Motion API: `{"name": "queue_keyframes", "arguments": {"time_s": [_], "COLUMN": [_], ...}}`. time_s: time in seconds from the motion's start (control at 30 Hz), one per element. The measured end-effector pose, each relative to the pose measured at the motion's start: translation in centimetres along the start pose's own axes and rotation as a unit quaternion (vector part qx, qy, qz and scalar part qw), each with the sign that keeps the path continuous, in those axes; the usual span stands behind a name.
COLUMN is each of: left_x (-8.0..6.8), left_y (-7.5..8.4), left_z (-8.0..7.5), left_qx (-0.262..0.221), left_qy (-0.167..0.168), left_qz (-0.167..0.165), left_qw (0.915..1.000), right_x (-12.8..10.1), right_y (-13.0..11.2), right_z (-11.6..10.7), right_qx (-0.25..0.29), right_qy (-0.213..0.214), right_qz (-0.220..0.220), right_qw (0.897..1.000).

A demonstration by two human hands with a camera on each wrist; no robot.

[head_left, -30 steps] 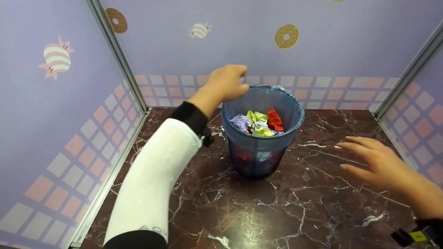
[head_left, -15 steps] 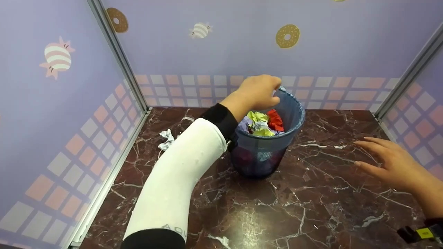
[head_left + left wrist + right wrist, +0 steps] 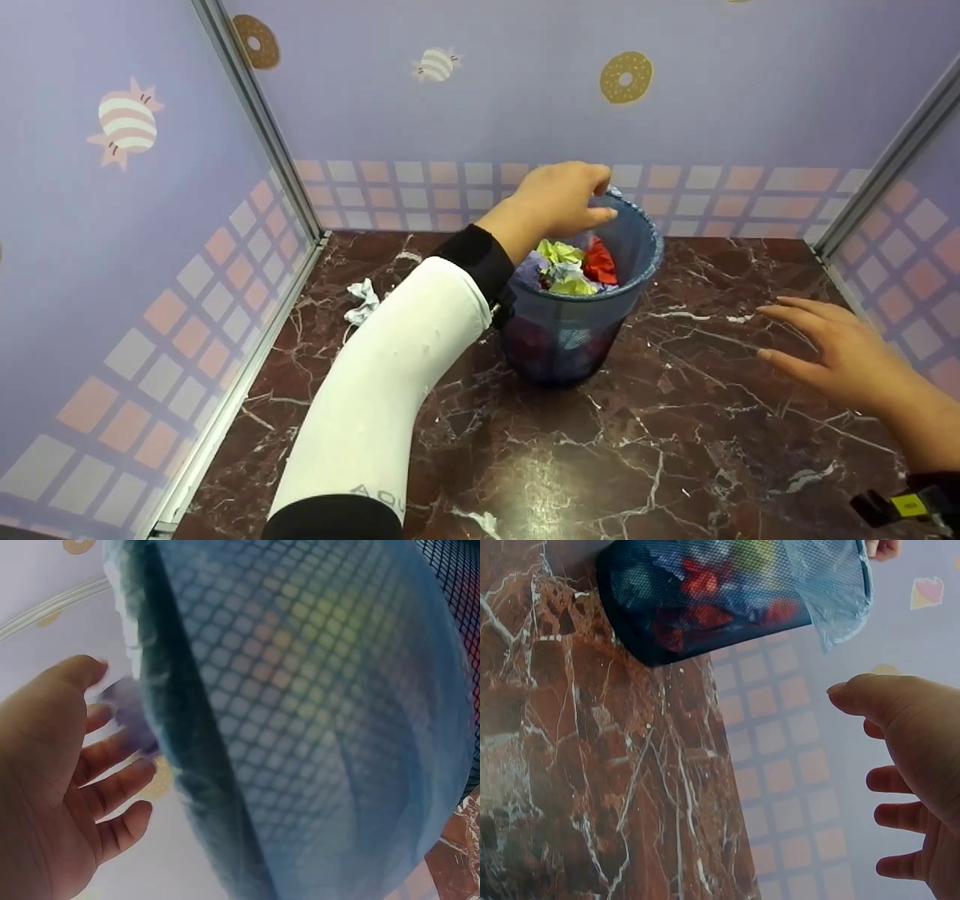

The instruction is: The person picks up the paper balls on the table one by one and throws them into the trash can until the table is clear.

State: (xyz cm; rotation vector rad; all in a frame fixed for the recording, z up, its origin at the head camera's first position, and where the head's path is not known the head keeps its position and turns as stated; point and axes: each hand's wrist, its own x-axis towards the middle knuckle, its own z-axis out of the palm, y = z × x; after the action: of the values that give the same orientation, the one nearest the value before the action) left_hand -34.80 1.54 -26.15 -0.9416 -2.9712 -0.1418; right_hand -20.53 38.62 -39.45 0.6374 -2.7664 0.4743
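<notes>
My left hand [image 3: 559, 196] is over the mouth of a blue mesh wastebasket [image 3: 574, 330], thumb and fingers spread apart. In the left wrist view a blurred purple crumpled paper ball [image 3: 131, 714] is just beyond the fingertips, beside the bag-lined rim, out of the hand's grip. Inside the wastebasket lie several crumpled papers, among them a yellow one [image 3: 559, 252], a red one [image 3: 600, 262] and a purple one [image 3: 531, 271]. My right hand [image 3: 847, 352] hovers over the table to the right of the wastebasket, fingers loosely extended and holding nothing.
A pale crumpled paper [image 3: 362, 301] lies on the dark marble table [image 3: 675, 450] left of the wastebasket, partly behind my left sleeve. Patterned purple panels with metal corner posts [image 3: 262, 127] enclose the table at the back and both sides.
My left hand has moved right, over the wastebasket, and its fingers have parted, letting go of the purple paper ball. The pale paper at left came into sight. My right hand shifted slightly.
</notes>
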Motion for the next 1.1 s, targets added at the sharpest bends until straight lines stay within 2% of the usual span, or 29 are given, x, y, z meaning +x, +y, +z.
{"name": "queue_keyframes", "arguments": {"time_s": [0.17,0.33,0.5,0.7,0.77,0.87,1.0,1.1], "left_x": [0.0,-0.6,-2.1,-4.3,-5.0,-5.9,-6.9,-7.7], "left_y": [-0.7,-2.6,-5.6,-10.5,-12.3,-14.9,-17.6,-19.0], "left_z": [-0.7,-1.7,-2.2,-1.8,-1.1,0.8,5.0,8.7], "left_qx": [0.006,0.030,0.017,-0.021,-0.032,-0.045,-0.069,-0.086], "left_qy": [0.006,0.024,0.037,0.053,0.059,0.063,0.054,0.049], "left_qz": [-0.004,-0.026,-0.060,-0.112,-0.129,-0.144,-0.159,-0.172], "left_qw": [1.0000,0.9989,0.9974,0.9921,0.9894,0.9866,0.9833,0.9801], "right_x": [0.6,1.5,2.5,3.5,3.7,3.9,4.1,4.2], "right_y": [-1.0,-3.2,-5.7,-8.4,-9.3,-10.7,-12.4,-13.7], "right_z": [0.1,-0.2,-0.3,0.7,1.2,2.1,3.6,5.0], "right_qx": [-0.003,-0.008,-0.013,-0.025,-0.028,-0.025,-0.014,-0.001], "right_qy": [0.005,0.003,-0.014,-0.021,-0.026,-0.038,-0.046,-0.044], "right_qz": [-0.014,-0.047,-0.075,-0.127,-0.141,-0.155,-0.182,-0.209], "right_qw": [1.000,0.999,0.997,0.991,0.989,0.987,0.982,0.977]}}
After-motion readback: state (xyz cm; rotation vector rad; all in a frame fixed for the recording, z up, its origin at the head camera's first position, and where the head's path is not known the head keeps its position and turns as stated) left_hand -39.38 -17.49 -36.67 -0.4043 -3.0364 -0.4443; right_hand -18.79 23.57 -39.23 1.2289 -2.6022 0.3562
